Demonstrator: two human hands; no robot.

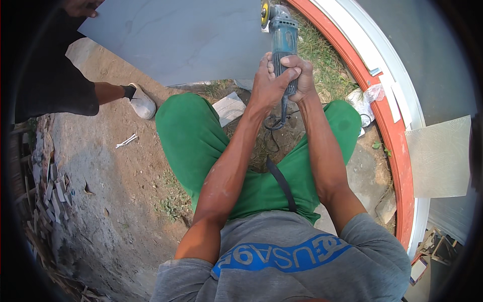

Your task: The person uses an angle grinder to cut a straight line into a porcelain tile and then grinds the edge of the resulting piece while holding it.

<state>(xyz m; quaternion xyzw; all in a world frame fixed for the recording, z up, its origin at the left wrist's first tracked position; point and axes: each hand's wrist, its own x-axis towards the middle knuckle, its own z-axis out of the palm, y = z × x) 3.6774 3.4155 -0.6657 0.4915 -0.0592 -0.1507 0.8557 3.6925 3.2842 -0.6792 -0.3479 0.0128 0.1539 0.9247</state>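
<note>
Both my hands are wrapped round the body of a teal and black angle grinder (285,40), held upright in the picture with its head away from me. My left hand (269,83) grips it from the left side, and my right hand (303,75) closes on it from the right. A yellow-centred disc (264,14) sits at the grinder's far left end. Its dark cord (284,113) hangs down between my knees. Just left of the grinder lies a large grey sheet (176,40); whether the disc touches it I cannot tell.
At the far left a person's hand (83,7) is by the sheet's corner, with a white shoe (143,102) on the dirt below. A red-edged ledge (397,166) curves along my right, bearing a pale tile (438,157). Wood scraps (56,199) pile up at left.
</note>
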